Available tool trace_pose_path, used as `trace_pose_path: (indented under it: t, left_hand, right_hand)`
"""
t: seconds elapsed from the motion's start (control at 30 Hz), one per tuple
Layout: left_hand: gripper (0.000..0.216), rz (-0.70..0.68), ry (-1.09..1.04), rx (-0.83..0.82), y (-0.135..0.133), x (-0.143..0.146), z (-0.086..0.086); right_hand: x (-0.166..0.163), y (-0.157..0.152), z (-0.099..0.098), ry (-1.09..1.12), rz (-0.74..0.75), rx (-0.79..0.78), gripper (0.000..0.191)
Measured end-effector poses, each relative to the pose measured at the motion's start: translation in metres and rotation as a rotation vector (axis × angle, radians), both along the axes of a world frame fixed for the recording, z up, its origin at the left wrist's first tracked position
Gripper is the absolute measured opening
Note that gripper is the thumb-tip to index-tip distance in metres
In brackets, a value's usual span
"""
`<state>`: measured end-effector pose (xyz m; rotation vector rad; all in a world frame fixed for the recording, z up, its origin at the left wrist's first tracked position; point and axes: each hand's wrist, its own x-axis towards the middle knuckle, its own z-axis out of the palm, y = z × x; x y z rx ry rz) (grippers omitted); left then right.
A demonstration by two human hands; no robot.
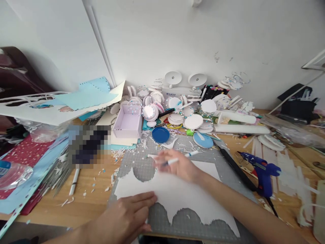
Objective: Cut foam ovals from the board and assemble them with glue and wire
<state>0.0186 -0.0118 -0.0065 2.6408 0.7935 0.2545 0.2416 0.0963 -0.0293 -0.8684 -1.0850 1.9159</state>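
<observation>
Paper (pixel 182 195), a white sheet, lies flat on a grey mat (pixel 193 223) at the near edge of a cluttered wooden desk (pixel 88 200), seen from the head camera looking down. Its long axis runs left to right across the mat, dipping a little toward the near right. Its intact straight edges are on the far right side, and its ragged edges face the person and the left. Rounded bites are already gone from it: one round notch on the far left edge and a row of scallops along the near edge. The wide middle and right part look whole, so the work seems partly done with much of the sheet left. The left hand (pixel 127 217) rests palm down on the near left corner, fingers loosely spread and gripping nothing, only pressing the sheet. The right hand (pixel 177 166) sits on the far edge beside the notch, fingers pinched closed around a thin white tool (pixel 189 155). The tool is blurred, and its blue-marked end slants up and to the right. Behind the mat are a blue lid (pixel 160 134), white discs (pixel 193 121) and a pale box (pixel 128 120). A blue glue gun (pixel 261 169) lies to the right.
</observation>
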Motion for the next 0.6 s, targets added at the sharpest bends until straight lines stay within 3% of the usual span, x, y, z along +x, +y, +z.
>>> trace_pose_path:
  t: [0.13, 0.23, 0.3, 0.4, 0.47, 0.6]
  left_hand:
    - [0.018, 0.021, 0.032, 0.15, -0.006, 0.0, -0.002]
    - [0.024, 0.06, 0.027, 0.278, -0.002, 0.019, -0.003]
    - [0.029, -0.015, 0.018, 0.37, 0.003, 0.043, -0.008]
    - [0.031, -0.072, 0.038, 0.56, 0.007, 0.083, -0.026]
    - [0.021, -0.02, 0.045, 0.675, 0.005, 0.103, -0.043]
    - [0.033, 0.148, -0.023, 0.803, 0.0, 0.121, -0.073]
  right_hand:
    - [0.004, 0.031, -0.002, 0.042, -0.308, 0.113, 0.032]
    - [0.015, 0.024, -0.004, 0.008, -0.316, 0.119, 0.032]
    - [0.016, 0.011, -0.009, -0.046, -0.298, 0.123, 0.028]
    - [0.01, -0.001, -0.02, -0.135, -0.288, 0.151, 0.022]
    - [0.007, -0.002, -0.026, -0.187, -0.288, 0.174, 0.021]
    - [0.007, 0.001, -0.03, -0.239, -0.304, 0.171, 0.024]
